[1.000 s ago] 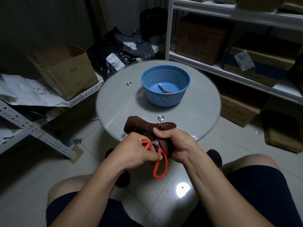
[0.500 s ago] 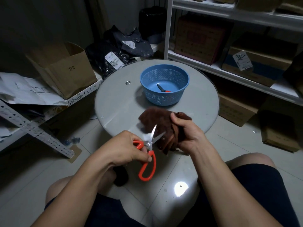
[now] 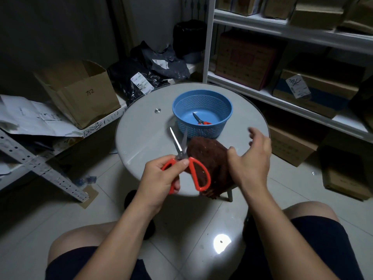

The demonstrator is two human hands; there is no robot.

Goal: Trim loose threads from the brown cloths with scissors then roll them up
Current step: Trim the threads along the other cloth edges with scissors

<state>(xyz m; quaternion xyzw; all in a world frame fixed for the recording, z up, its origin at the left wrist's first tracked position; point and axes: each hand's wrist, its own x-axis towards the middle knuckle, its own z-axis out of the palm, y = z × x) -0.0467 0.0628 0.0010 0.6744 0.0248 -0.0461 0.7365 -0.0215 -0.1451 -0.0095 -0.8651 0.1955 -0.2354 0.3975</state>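
Brown cloth [image 3: 210,158] now released, flat.

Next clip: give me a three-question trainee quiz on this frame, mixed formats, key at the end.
1. True or false: the left hand holds the orange-handled scissors with blades apart.
2. The blue basket contains: A) a second small pair of scissors B) a rolled cloth C) nothing.
3. Fill in: the brown cloth lies on the round ____.

Key: 1 true; 2 A; 3 table.
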